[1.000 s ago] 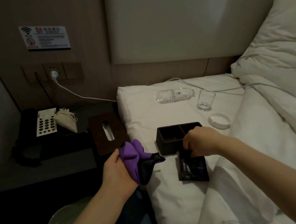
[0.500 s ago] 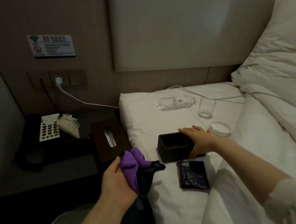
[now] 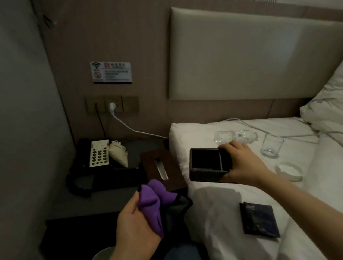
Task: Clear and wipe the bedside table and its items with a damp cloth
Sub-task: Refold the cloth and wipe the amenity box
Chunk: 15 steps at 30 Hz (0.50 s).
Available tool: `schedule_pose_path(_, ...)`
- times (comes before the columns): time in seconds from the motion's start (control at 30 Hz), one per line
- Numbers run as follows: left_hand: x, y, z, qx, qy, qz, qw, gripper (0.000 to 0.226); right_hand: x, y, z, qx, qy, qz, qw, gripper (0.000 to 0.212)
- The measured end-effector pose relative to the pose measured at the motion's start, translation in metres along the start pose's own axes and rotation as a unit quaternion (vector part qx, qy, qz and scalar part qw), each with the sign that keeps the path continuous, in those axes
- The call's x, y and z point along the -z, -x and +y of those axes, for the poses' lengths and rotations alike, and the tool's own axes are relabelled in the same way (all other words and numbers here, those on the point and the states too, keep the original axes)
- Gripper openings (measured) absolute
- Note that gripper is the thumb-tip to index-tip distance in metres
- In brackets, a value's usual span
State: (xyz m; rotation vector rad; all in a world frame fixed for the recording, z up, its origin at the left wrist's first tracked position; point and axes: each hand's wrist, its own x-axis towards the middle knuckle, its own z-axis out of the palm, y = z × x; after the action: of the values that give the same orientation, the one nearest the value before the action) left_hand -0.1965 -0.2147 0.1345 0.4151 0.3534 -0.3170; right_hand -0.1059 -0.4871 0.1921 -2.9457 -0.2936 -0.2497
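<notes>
Purple cloth [image 3: 155, 202] bunched in left hand [image 3: 134, 225], near bed edge. Right hand [image 3: 240, 164] grips dark wooden tray [image 3: 205, 165], lifted over sheet. Advise: hold tray steady, wipe compartments, corners. Bedside table [image 3: 109, 198] beyond, uncleared.

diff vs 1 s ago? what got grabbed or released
The right hand let go of the dark packet, which now lies on the bed, then took hold of the dark tray and lifted it clear of the sheet. Unchanged: the left hand grips the purple cloth; bottle, glass and ashtray stayed put.
</notes>
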Motion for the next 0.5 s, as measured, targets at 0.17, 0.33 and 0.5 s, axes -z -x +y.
schedule_pose_path(0.17, 0.022, 0.04, 0.038, -0.069, 0.008, -0.012, 0.997, 0.044, 0.008, 0.016, -0.105, 0.075, -0.008, 0.04, 0.996, 0.09)
schedule_pose_path(0.33, 0.033, 0.089, 0.078, -0.262, -0.057, 0.041, 0.963, 0.061, -0.005, 0.036, -0.19, 0.12, -0.01, 0.076, 0.99, 0.09)
schedule_pose_path(0.5, 0.035, 0.122, 0.112, -0.533, -0.269, 0.109, 0.795, 0.048, -0.026, 0.055, -0.238, 0.15, -0.055, 0.08, 0.984, 0.084)
